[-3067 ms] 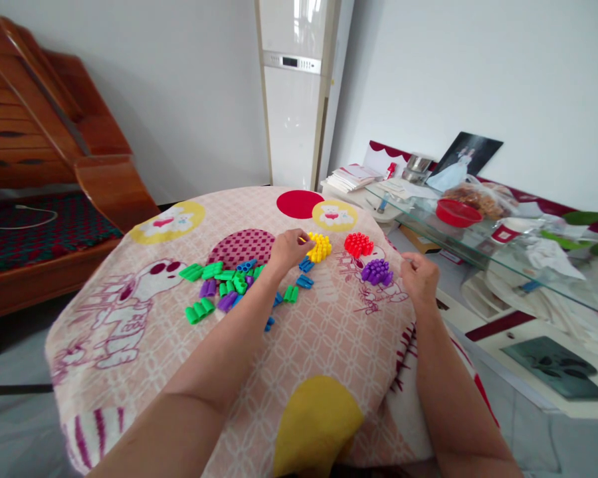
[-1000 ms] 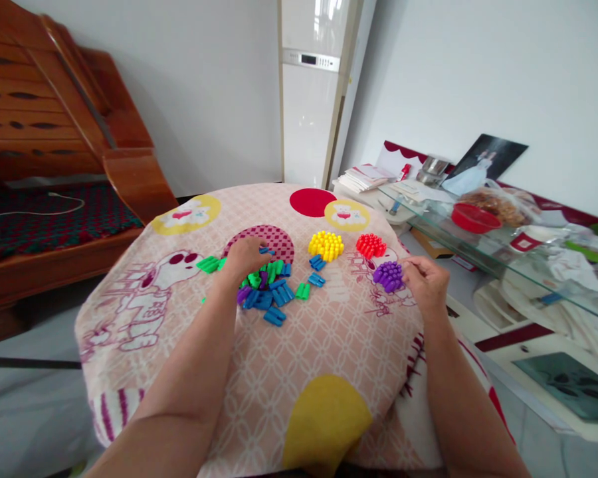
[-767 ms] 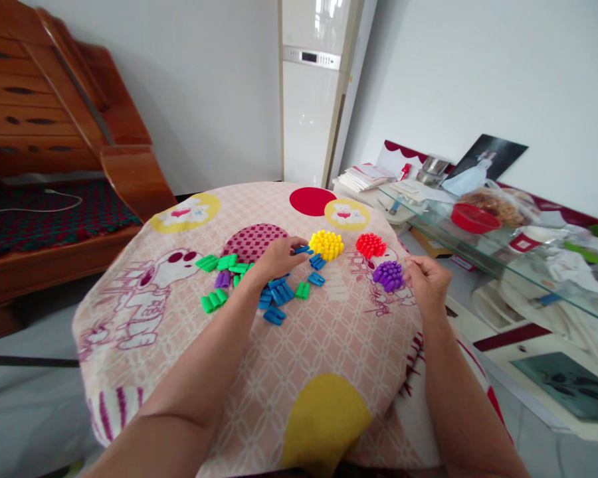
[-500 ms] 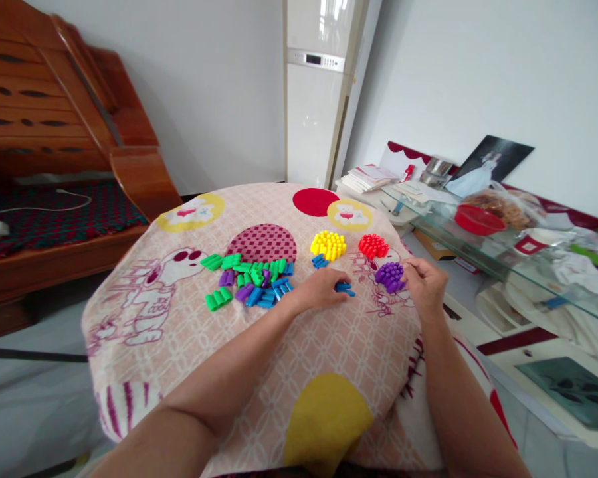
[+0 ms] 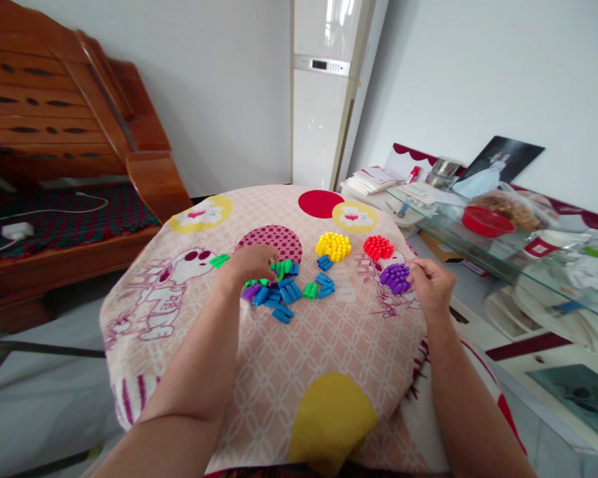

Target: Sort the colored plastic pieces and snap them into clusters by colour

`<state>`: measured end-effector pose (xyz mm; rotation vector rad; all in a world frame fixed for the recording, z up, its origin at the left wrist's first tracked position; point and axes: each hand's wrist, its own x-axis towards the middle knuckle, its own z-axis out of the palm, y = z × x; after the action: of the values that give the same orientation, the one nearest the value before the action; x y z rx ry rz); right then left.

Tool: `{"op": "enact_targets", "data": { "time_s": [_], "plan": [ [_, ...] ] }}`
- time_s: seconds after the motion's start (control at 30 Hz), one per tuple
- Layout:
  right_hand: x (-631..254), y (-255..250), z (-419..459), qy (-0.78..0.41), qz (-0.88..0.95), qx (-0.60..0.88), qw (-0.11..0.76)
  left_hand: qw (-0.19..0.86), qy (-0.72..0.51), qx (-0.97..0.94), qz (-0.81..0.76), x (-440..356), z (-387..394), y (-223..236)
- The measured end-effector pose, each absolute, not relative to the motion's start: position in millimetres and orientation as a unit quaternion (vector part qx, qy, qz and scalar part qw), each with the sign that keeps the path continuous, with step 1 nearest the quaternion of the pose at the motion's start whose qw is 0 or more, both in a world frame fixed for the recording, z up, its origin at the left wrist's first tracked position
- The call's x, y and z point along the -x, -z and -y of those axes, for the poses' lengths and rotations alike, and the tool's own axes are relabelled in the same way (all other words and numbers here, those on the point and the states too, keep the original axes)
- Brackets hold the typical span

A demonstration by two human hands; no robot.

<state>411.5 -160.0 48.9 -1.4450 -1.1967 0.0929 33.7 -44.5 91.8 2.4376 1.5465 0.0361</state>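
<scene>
My left hand (image 5: 252, 262) is over a mixed pile of small plastic tube-like pieces, its fingers curled down among them; whatever they grip is hidden. Green pieces (image 5: 282, 267), blue pieces (image 5: 290, 291) and purple pieces (image 5: 251, 292) show around it. A green piece (image 5: 309, 290) lies beside some blue pieces (image 5: 325, 285) to the right. My right hand (image 5: 432, 282) is closed in a pinch at the right edge of a tight purple cluster (image 5: 395, 278); I cannot make out what is between its fingertips. Behind are a yellow cluster (image 5: 333, 246) and a red cluster (image 5: 378, 247).
The round table wears a patterned cloth (image 5: 279, 378). A wooden bench (image 5: 80, 149) stands at the left, a tall white cabinet-like appliance (image 5: 321, 126) behind. At the right, a glass shelf (image 5: 448, 232) carries a red bowl (image 5: 487, 221), papers and bags.
My left hand has moved left from the blue pieces to the mixed pile. A green piece now lies beside those blue ones, and a blue piece lies in front of the pile. My right hand keeps its pinch.
</scene>
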Motion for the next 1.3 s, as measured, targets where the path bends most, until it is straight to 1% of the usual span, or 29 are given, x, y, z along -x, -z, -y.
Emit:
{"op": "enact_targets", "data": {
  "time_s": [0.1, 0.27, 0.37, 0.43, 0.5, 0.6, 0.67, 0.77, 0.9, 1.03, 1.13, 1.2, 1.3],
  "plan": [
    [-412, -47, 158, -0.031, 0.519, 0.614, 0.593, 0.150, 0.021, -0.840, -0.521, -29, 41, -87],
    [-412, -48, 157, -0.003, 0.517, 0.615, 0.595, 0.186, -0.004, -0.859, -0.477, -29, 40, -93],
    [-408, -50, 158, -0.004, 0.514, 0.614, 0.599, 0.185, -0.062, -0.855, -0.480, -27, 40, -99],
    [-401, -49, 159, -0.018, 0.522, 0.613, 0.593, 0.203, -0.142, -0.840, -0.482, -33, 40, -100],
    [-390, -46, 158, -0.041, 0.545, 0.606, 0.579, 0.286, -0.246, -0.810, -0.450, -48, 43, -96],
    [-367, -39, 156, -0.085, 0.600, 0.574, 0.550, 0.475, -0.370, -0.721, -0.343, -85, 54, -85],
    [-351, -36, 153, -0.125, 0.632, 0.545, 0.536, 0.560, -0.398, -0.662, -0.300, -112, 63, -75],
    [-333, -32, 150, -0.175, 0.654, 0.505, 0.536, 0.629, -0.396, -0.606, -0.282, -140, 75, -59],
    [-322, -29, 147, -0.161, 0.655, 0.494, 0.549, 0.666, -0.379, -0.574, -0.289, -152, 79, -45],
    [-329, -33, 139, -0.147, 0.631, 0.506, 0.569, 0.674, -0.396, -0.551, -0.291, -154, 78, -42],
    [-351, -45, 130, -0.079, 0.612, 0.546, 0.567, 0.663, -0.417, -0.541, -0.306, -155, 77, -42],
    [-370, -55, 124, -0.006, 0.628, 0.574, 0.526, 0.658, -0.422, -0.539, -0.313, -154, 77, -43],
    [-395, -65, 117, 0.077, 0.669, 0.612, 0.416, 0.654, -0.428, -0.537, -0.317, -152, 75, -44]
  ]
}}
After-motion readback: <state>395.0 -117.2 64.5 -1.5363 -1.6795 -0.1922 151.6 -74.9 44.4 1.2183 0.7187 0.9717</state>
